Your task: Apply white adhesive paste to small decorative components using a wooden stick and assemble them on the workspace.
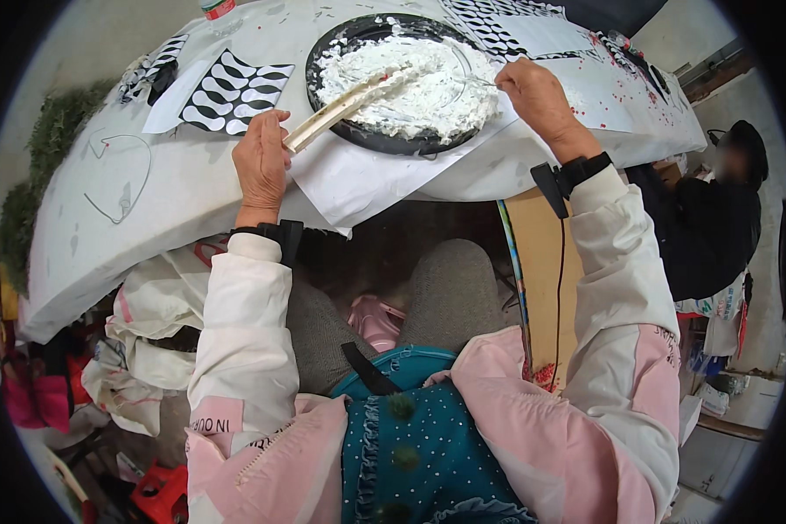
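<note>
White sheet (pixel 358 183) between the hands, under the tray's near side, probably catching drips on the bench (pixel 179 179). Left hand (pixel 264 159) closed round the near end of a pale strip (pixel 334 113); far end rests in white paste (pixel 437 87), likely keeping fingers clean. Right hand (pixel 540 96) pinched on a thin stem reaching into the paste; type unclear. Black tray (pixel 384 140) between and beyond both hands, within easy reach. Patterned sheet (pixel 236 92) beyond left hand, apart from the paste.

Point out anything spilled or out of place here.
A patch of loose red bits lies at the near end of the tan board, and more are scattered over the right side of the white tablecloth, outside the black tray. They look spilled, as no container holds them.
</note>
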Tool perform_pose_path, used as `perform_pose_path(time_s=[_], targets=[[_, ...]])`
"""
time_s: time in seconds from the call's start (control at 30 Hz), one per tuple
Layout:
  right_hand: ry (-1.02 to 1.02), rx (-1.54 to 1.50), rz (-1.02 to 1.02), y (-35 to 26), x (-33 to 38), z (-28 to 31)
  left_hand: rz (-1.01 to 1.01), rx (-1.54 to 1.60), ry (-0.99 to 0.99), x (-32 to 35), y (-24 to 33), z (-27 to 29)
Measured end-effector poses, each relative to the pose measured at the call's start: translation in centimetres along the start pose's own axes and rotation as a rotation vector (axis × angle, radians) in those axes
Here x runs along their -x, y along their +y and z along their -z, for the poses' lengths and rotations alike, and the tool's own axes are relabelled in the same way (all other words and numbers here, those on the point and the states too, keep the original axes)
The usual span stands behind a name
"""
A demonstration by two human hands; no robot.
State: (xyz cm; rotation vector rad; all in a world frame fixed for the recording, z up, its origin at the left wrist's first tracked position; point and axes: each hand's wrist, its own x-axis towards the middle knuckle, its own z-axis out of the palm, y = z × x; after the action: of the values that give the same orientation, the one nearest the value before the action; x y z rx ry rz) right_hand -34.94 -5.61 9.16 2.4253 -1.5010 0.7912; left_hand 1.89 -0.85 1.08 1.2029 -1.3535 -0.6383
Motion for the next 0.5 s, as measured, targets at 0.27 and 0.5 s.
perform_pose_path(time_s=[0.27,0.5], targets=[[0.154,-0.141,-0.032,0.1,-0.5,0.1,-0.002,0.051,0.025,-0.1,0.3,0.0],[-0.022,-0.104,-0.091,1.2,0.3,-0.6,0.020,0.042,0.025,0.0,0.4,-0.1]])
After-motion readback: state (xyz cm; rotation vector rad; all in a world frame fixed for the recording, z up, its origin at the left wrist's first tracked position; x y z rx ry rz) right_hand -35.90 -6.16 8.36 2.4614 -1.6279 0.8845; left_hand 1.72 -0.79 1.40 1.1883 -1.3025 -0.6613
